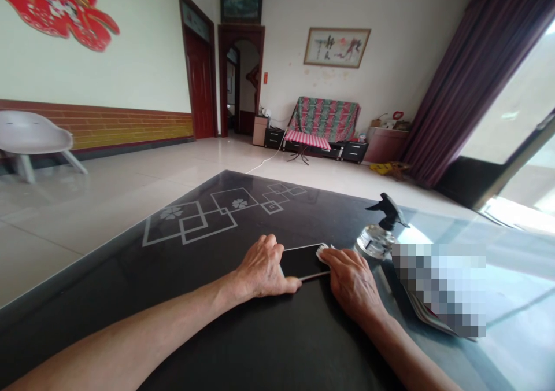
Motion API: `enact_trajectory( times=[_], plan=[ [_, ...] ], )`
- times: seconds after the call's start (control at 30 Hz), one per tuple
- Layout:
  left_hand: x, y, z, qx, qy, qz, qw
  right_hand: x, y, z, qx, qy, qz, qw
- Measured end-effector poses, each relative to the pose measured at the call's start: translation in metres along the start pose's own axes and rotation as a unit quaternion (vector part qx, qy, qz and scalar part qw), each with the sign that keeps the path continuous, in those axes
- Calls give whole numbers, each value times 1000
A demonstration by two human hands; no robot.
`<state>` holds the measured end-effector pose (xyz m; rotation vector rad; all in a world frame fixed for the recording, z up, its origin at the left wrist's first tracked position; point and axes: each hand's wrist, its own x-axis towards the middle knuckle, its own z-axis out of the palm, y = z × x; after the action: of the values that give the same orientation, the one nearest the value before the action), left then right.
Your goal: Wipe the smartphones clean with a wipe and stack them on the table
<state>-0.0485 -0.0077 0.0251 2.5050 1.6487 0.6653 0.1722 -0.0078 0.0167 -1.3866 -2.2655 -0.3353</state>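
Note:
A smartphone (302, 261) with a dark screen is at the middle of the black table (208, 316). My left hand (265, 268) grips its left end, with the thumb along the near edge and the fingers at the far side. On the phone's right end lies my right hand (353, 278), its fingers closed over a small white wipe (321, 252) that touches the screen. Most of that wipe is hidden under the fingers. Just beyond my right hand stands a clear spray bottle (376, 240) with a black trigger head.
To the right of my right forearm lies a stack of flat things, perhaps magazines (433, 316), its top blurred out. Past the table's far edge are a tiled floor (173, 171), a white chair (34, 136) at left and a small checked table (307, 140).

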Motion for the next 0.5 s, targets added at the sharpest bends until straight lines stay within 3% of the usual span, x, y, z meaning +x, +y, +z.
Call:
enact_trajectory(
  times=[0.2, 0.4, 0.5],
  plan=[
    [-1, 0, 3, 3, 11, 4, 1000, 0, -7, -1, 33, 1, -37, 999],
    [-2, 0, 0, 11, 5, 1, 1000, 9, -22, -3, 137, -44, -156, 977],
    [-3, 1, -1, 15, 0, 0, 1000, 10, -25, -5, 160, -51, -174, 970]
  ],
)
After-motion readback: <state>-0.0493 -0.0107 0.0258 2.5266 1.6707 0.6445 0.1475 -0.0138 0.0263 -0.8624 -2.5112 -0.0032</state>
